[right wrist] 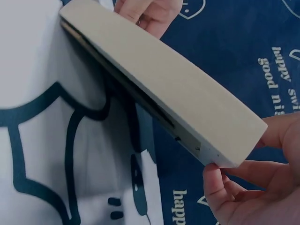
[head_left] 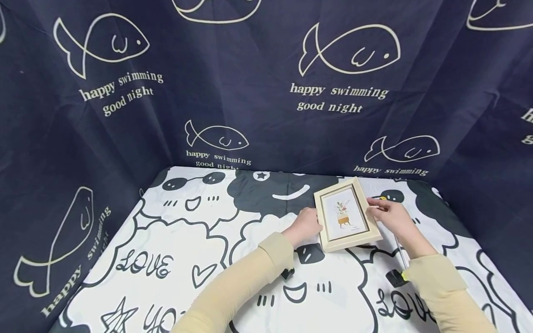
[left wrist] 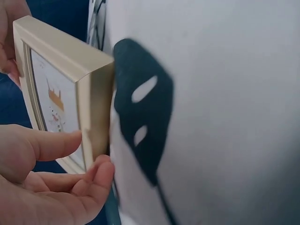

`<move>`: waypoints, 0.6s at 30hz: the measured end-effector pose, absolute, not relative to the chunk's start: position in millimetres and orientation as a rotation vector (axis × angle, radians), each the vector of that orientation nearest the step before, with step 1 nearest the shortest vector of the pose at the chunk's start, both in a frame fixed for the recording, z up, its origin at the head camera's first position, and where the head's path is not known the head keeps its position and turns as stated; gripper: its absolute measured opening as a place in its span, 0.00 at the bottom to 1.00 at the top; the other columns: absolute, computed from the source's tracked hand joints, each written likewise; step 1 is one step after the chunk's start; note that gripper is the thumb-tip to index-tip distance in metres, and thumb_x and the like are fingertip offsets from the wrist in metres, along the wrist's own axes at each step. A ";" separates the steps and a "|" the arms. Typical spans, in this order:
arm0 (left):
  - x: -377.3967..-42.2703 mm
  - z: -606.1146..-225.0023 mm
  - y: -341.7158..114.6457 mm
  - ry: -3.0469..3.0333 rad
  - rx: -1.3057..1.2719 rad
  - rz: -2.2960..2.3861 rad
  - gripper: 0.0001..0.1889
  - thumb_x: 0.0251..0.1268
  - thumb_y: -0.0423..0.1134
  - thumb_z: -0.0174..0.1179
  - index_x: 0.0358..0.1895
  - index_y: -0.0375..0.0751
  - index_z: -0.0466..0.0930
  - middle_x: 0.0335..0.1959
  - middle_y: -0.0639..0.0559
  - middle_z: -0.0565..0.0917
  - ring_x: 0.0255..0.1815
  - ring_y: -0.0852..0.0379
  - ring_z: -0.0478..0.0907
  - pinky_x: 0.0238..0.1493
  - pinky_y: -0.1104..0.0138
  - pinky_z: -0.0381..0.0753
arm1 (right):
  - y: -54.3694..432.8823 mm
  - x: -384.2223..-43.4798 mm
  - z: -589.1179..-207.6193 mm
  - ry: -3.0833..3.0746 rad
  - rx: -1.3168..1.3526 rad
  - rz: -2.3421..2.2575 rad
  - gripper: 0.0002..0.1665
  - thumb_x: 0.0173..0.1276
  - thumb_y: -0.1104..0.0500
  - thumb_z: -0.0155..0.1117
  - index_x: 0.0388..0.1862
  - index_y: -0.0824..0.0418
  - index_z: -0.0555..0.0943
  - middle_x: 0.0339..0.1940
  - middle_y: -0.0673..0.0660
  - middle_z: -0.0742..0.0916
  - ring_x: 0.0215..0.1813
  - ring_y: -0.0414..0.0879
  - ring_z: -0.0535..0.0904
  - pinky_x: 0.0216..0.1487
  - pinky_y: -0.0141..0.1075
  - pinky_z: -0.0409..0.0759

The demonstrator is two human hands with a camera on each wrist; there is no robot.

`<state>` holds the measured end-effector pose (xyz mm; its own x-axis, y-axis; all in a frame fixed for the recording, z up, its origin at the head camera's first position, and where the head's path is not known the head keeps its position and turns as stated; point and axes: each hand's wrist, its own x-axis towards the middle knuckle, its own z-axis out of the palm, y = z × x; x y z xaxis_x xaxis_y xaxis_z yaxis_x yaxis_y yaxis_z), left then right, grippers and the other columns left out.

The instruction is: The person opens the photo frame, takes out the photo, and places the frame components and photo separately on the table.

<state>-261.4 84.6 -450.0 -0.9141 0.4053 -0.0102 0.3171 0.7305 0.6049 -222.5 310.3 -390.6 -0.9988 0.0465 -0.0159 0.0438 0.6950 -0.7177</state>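
Observation:
A cream picture frame (head_left: 350, 242) holds a print of flowers in an orange-brown pot on legs. It lies face up and slightly turned on the patterned cloth, right of the middle in the head view. My left hand (head_left: 305, 225) grips its left side, thumb at the front edge and fingers at the outer side (left wrist: 56, 187). On the opposite side, my right hand (head_left: 391, 217) pinches the border between thumb and fingers. In the right wrist view, the frame (right wrist: 173, 75) tilts, its end near my right hand (right wrist: 258, 178) raised off the cloth. Its back is mostly hidden.
Black-and-white cartoon cloth (head_left: 166, 240) covers the table. A dark blue curtain (head_left: 258, 88) with fish drawings hangs behind and at both sides. A thin pale strip (head_left: 401, 254) shows beside my right forearm; what it is, I cannot tell.

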 end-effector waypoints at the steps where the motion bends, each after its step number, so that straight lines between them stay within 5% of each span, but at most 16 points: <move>1: -261.8 -447.0 82.8 2.781 0.580 0.926 0.08 0.55 0.32 0.61 0.39 0.38 0.81 0.26 0.53 0.77 0.34 0.58 0.70 0.42 0.69 0.74 | 308.9 -221.3 -388.9 -2.883 -0.070 1.233 0.30 0.68 0.57 0.52 0.65 0.72 0.67 0.60 0.75 0.75 0.56 0.63 0.72 0.56 0.56 0.70; 7: -263.7 -422.7 78.0 2.817 0.591 0.868 0.18 0.60 0.37 0.60 0.52 0.33 0.78 0.42 0.45 0.82 0.47 0.53 0.75 0.51 0.68 0.75 | 299.2 -215.4 -381.2 -2.845 -0.067 1.315 0.32 0.70 0.52 0.54 0.67 0.69 0.66 0.63 0.74 0.72 0.61 0.65 0.69 0.61 0.61 0.64; 18: -271.7 -375.8 81.8 2.871 0.638 0.899 0.26 0.65 0.42 0.55 0.61 0.29 0.69 0.54 0.40 0.78 0.55 0.51 0.75 0.58 0.70 0.72 | 275.3 -208.2 -370.3 -2.814 -0.014 1.249 0.32 0.68 0.51 0.58 0.67 0.66 0.68 0.62 0.72 0.74 0.59 0.63 0.71 0.51 0.47 0.74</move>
